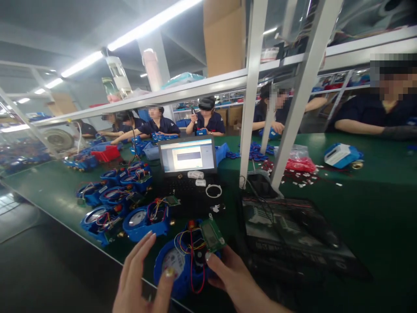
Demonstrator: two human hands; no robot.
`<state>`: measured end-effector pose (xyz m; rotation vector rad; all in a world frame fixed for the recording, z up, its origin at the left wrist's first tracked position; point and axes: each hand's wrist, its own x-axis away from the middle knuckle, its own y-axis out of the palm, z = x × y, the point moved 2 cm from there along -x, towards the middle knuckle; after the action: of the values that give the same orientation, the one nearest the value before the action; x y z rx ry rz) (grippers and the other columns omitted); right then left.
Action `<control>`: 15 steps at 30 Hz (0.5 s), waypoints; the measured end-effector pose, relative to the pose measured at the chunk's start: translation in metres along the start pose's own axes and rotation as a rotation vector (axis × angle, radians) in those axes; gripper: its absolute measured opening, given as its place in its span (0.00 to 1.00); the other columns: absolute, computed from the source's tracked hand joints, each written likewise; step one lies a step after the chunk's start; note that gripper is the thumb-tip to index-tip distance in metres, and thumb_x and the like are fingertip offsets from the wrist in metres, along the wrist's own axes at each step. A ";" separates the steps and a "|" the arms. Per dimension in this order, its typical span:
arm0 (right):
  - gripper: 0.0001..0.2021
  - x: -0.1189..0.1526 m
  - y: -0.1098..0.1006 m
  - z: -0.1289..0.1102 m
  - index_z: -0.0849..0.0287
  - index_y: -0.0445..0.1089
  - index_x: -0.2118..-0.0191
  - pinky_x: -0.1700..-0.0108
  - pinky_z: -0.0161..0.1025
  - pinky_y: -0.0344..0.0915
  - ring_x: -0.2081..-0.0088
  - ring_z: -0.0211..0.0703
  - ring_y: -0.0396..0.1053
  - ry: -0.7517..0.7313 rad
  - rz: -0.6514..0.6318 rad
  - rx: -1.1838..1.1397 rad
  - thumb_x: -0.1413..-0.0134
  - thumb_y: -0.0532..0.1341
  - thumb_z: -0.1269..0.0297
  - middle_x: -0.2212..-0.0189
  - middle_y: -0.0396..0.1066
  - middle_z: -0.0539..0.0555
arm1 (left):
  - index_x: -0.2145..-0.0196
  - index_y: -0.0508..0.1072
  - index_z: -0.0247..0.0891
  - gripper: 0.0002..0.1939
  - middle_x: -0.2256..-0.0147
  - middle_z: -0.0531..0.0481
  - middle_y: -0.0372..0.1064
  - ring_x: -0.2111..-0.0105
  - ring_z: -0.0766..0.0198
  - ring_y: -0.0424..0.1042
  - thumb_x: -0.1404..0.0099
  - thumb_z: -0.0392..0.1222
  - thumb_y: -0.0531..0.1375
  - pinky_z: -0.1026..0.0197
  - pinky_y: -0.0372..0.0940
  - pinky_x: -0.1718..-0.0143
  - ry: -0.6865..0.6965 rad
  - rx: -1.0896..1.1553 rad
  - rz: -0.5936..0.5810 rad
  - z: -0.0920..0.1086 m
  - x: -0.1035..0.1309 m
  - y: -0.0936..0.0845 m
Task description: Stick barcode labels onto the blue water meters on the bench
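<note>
A blue meter housing (pixel 182 261) with a round dial, red and yellow wires and a green circuit board (pixel 211 234) lies at the front edge of the green table. My right hand (pixel 233 271) grips the housing's right side, its thumb just below the board and its fingers behind. My left hand (pixel 140 278) is at the housing's left, fingers spread, with the thumb over the dial's edge; nothing is held in it. Just behind stands another blue housing (pixel 138 224) with wires and its own small board.
Several more wired blue housings (pixel 114 195) stand at the left. Behind is an open laptop (pixel 187 156) with small white parts and a ring on it. A dark mat (pixel 293 230) lies right, beyond metal posts (pixel 252 95). People sit across the table.
</note>
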<state>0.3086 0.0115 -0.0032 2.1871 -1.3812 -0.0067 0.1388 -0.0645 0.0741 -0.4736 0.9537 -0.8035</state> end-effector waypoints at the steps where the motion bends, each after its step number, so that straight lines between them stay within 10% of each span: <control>1: 0.39 -0.001 0.000 0.002 0.55 0.64 0.49 0.59 0.39 0.66 0.54 0.48 0.66 0.021 0.017 -0.018 0.62 0.68 0.34 0.54 0.68 0.55 | 0.43 0.59 0.46 0.26 0.42 0.45 0.59 0.43 0.49 0.61 0.36 0.53 0.54 0.42 0.62 0.45 0.052 -0.043 -0.062 0.009 -0.005 0.007; 10: 0.43 -0.002 -0.007 0.013 0.50 0.64 0.48 0.67 0.35 0.65 0.62 0.44 0.69 0.187 -0.030 -0.180 0.68 0.66 0.28 0.56 0.69 0.54 | 0.41 0.61 0.32 0.35 0.38 0.38 0.53 0.36 0.47 0.46 0.45 0.47 0.58 0.42 0.50 0.38 0.168 -0.186 -0.628 0.065 -0.056 0.061; 15: 0.43 0.030 -0.044 -0.010 0.58 0.70 0.51 0.59 0.42 0.67 0.61 0.51 0.71 0.162 -0.058 -0.022 0.68 0.65 0.28 0.62 0.72 0.59 | 0.43 0.64 0.35 0.38 0.38 0.39 0.52 0.35 0.47 0.43 0.52 0.46 0.62 0.42 0.45 0.37 0.183 -0.230 -0.720 0.066 -0.060 0.064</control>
<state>0.3624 0.0053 -0.0058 2.1576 -1.2225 0.1309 0.2004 0.0234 0.0972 -0.9855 1.0587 -1.4083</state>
